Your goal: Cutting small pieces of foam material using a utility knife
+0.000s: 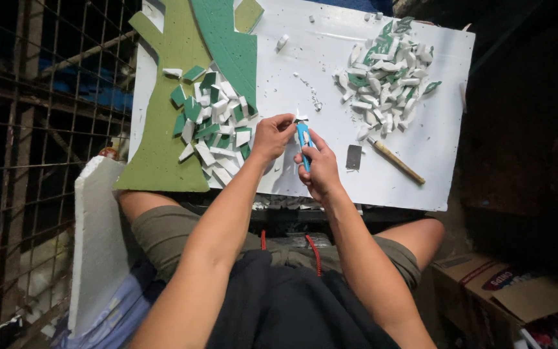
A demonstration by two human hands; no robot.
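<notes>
Foam chip pinched by left hand; right hand grips blue cutter.

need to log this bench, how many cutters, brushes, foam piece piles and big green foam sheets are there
blue cutter, in the right hand: 1
wooden-handled brush: 1
piles of cut foam pieces: 2
big green foam sheets: 2
total: 6
</notes>
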